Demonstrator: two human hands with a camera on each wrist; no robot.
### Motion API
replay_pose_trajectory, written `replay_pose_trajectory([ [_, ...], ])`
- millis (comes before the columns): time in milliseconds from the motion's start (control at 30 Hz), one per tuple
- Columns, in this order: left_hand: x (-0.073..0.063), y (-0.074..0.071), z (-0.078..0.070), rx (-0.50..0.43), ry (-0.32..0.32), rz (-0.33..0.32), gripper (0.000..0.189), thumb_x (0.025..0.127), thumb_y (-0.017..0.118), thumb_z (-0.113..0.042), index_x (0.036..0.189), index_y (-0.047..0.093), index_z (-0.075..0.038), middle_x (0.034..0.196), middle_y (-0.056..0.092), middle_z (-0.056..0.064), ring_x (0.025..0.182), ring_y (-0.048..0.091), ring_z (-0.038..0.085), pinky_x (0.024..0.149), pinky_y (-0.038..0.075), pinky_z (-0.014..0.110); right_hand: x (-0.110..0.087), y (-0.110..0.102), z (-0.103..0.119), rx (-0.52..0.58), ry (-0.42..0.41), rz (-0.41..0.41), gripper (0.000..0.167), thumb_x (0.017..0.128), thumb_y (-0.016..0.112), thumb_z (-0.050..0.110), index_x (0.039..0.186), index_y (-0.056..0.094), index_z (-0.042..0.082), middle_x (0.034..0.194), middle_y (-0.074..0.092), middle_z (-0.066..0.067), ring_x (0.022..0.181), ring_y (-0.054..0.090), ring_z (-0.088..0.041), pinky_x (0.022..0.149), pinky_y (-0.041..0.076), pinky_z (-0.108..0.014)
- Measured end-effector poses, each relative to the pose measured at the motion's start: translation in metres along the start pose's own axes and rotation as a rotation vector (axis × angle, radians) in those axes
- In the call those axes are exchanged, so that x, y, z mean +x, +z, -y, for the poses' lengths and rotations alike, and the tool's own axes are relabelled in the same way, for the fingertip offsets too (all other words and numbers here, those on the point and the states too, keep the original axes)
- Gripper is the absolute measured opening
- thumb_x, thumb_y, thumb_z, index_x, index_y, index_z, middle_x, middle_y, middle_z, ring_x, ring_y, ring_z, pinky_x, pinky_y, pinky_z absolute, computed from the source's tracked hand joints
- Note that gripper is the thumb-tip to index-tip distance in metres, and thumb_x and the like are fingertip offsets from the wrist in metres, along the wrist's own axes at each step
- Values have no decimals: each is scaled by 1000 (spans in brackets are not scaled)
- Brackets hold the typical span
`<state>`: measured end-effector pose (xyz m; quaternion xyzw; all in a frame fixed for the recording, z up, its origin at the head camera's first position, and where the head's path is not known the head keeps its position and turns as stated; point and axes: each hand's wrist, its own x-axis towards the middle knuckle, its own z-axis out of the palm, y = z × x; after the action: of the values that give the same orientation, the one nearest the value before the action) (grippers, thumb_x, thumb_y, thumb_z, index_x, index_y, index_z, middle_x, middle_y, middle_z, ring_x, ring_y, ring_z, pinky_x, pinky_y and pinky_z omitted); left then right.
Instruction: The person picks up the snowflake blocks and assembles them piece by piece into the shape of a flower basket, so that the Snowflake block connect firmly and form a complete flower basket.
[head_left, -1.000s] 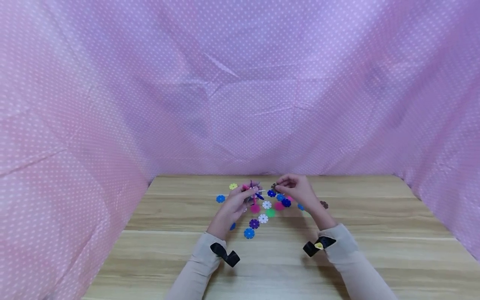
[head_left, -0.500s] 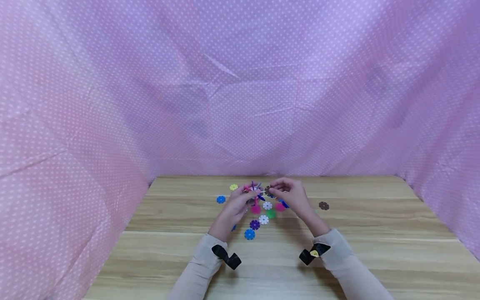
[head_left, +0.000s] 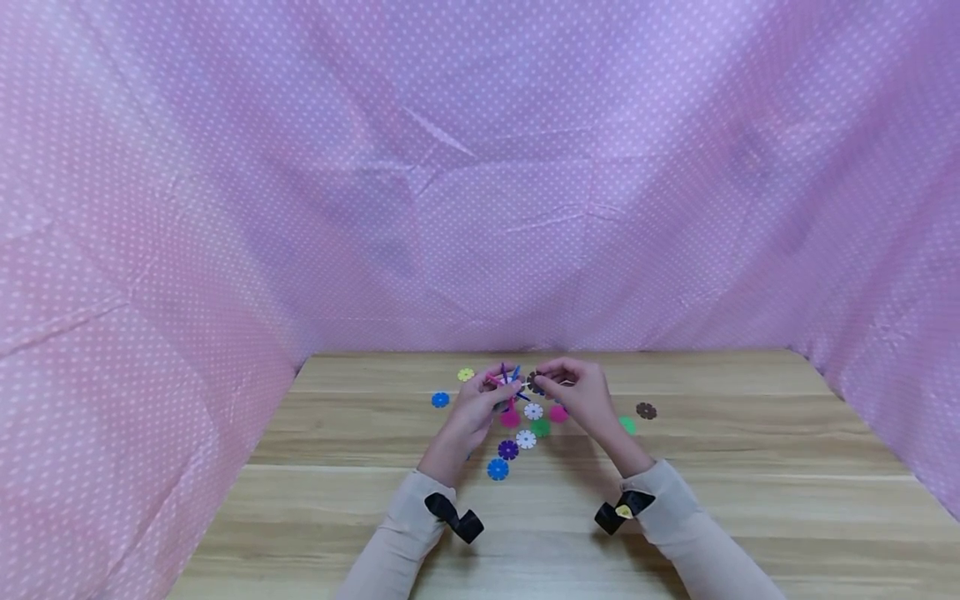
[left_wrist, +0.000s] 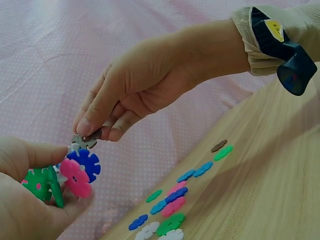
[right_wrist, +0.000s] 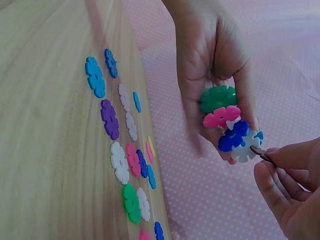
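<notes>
In the head view my left hand grips a cluster of slotted snowflake discs pushed into one another at angles. The right wrist view shows a green disc, a pink disc, a dark blue disc and a white disc in that cluster. Between thumb and fingertips my right hand pinches a brown snowflake disc. The brown disc's edge meets the white disc's rim. Part of the cluster is hidden inside the left palm.
Loose discs lie on the wooden table below the hands, among them a purple disc, a light blue disc and a yellow disc. Another brown disc lies right. A pink dotted cloth hangs behind the table.
My right hand has moved left with the brown disc, up to the cluster. The left hand has stayed nearly in place, still gripping the cluster.
</notes>
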<state>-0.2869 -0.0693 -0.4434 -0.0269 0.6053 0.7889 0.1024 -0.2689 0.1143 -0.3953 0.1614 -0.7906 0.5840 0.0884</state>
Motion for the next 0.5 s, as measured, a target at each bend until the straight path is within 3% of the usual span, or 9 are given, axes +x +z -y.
replay_pose_trajectory([
  [33, -1, 0, 0, -2, 1, 0, 45, 95, 71, -10, 139, 60, -10, 121, 69, 5, 102, 65, 11, 102, 51, 33, 0, 0, -1, 4, -5, -3, 14, 88, 72, -7, 100, 71, -15, 90, 72, -30, 74, 72, -39, 66, 62, -30],
  [167, -2, 3, 0, 4, 14, -12, 44, 95, 71, -8, 138, 61, -9, 120, 72, 5, 100, 66, 10, 91, 53, 25, 3, 3, -13, 20, 5, -16, 14, 87, 74, -8, 99, 71, -15, 89, 72, -31, 71, 72, -33, 65, 61, -27],
  [300, -2, 4, 0, 14, 22, -23, 44, 94, 71, -5, 137, 62, -7, 112, 69, 1, 96, 65, 10, 87, 54, 22, 7, 6, -32, 41, 31, -26, 15, 87, 76, -5, 100, 73, -12, 90, 74, -28, 67, 70, -18, 64, 60, -22],
  [500, -3, 5, 1, -35, 43, -40, 38, 93, 74, -9, 129, 64, -3, 112, 72, 2, 97, 67, 11, 92, 55, 26, 7, 4, -36, 102, 46, -30, 18, 87, 78, 2, 101, 73, -9, 90, 75, -24, 64, 68, -8, 58, 55, -18],
])
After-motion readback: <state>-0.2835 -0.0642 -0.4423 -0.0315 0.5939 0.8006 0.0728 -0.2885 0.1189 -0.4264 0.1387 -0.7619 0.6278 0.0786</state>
